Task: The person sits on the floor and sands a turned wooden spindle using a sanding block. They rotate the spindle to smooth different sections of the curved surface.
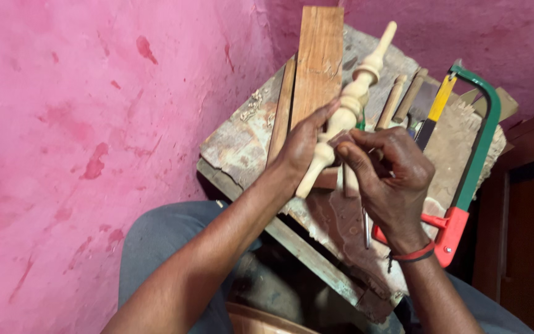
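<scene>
Surface: a worn wooden work block (248, 145) is sitting low in front of the seated person, its top scuffed and stained, pale shavings lying near its far left edge.
Room: a blotchy pink wall (81, 124) is filling the whole left side and running on behind the block; a dark wooden panel is showing at the far right.
Plank: a brown board (317, 55) is lying lengthwise on the block, reaching away toward the wall.
Spindle: the pale turned wooden spindle (356, 93) is slanting across the block, thin tip pointing up and away, lower end coming down by the left wrist.
Left hand: the left hand (301, 148) is wrapping the spindle's lower half from the left, fingers curled round it, fingertips stretching up along its side — a firm hold.
Right hand: the right hand (390, 173) is bunching up tight against the spindle, fingers pinched on something small pressed to the wood; what it is, I cannot tell.
Tools: a hacksaw (480, 142) with a green frame and red handle is lying at the right, wooden-handled tools (397, 96) resting just beside the spindle.
</scene>
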